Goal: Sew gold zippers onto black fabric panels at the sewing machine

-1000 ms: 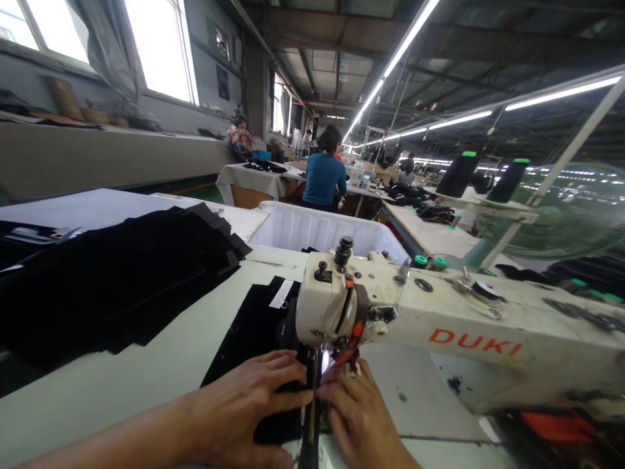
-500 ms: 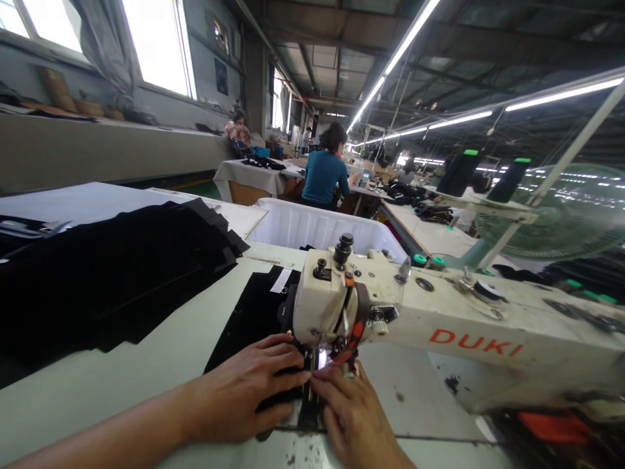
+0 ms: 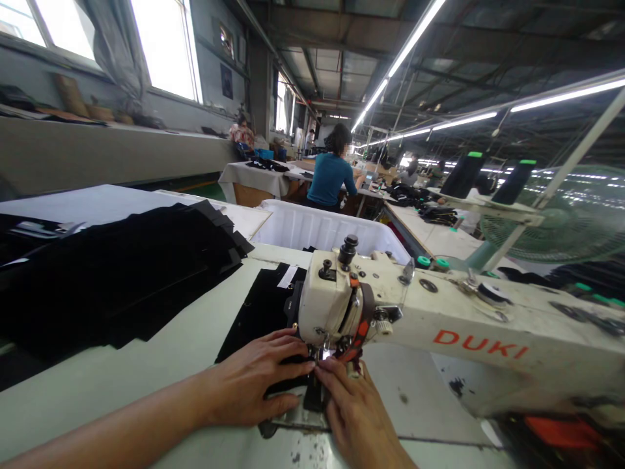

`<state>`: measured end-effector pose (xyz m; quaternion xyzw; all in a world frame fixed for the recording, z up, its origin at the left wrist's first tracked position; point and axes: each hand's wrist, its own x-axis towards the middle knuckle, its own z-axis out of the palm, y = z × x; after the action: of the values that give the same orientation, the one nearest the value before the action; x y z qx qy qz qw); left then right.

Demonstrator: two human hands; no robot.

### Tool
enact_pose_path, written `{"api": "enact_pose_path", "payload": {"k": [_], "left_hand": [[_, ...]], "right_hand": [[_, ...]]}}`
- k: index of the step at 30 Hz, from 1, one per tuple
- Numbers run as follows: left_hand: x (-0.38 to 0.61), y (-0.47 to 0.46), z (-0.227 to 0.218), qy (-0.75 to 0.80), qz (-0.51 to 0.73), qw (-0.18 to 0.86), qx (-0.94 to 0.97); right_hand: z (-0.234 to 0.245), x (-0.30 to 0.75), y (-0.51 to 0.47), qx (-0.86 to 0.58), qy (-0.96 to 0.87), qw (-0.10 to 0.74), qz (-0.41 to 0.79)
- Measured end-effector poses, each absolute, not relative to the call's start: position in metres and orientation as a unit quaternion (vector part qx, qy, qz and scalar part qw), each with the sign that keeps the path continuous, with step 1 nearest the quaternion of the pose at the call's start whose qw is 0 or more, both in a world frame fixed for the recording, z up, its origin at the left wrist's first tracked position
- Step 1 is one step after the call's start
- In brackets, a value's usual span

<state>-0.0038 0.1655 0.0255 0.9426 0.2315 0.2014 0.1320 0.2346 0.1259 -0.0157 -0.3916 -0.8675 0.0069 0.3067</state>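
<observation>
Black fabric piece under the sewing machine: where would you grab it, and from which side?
Probably its bare far part, from the left: the black fabric piece lies flat there, while the machine head covers its right edge and the left hand and right hand rest on its near end.

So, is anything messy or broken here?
Nothing looks broken. The pile of black fabric on the left is fanned out unevenly, and the table has dark scuffs below the sewing machine.
</observation>
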Motion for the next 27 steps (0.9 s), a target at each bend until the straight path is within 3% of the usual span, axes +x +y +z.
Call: {"api": "enact_pose_path", "payload": {"k": [16, 21, 27], "left_hand": [[-0.006, 0.167, 0.024, 0.236, 0.179, 0.145, 0.944], [-0.013, 0.178, 0.022, 0.231, 0.204, 0.154, 0.939], [-0.018, 0.178, 0.020, 0.364, 0.163, 0.040, 0.916]], "right_hand": [[-0.016, 0.234, 0.126, -0.386, -0.869, 0.307, -0.037], [-0.023, 0.240, 0.135, -0.324, -0.884, 0.299, -0.156], [-0.023, 0.252, 0.151, -0.243, -0.879, 0.294, -0.285]]}}
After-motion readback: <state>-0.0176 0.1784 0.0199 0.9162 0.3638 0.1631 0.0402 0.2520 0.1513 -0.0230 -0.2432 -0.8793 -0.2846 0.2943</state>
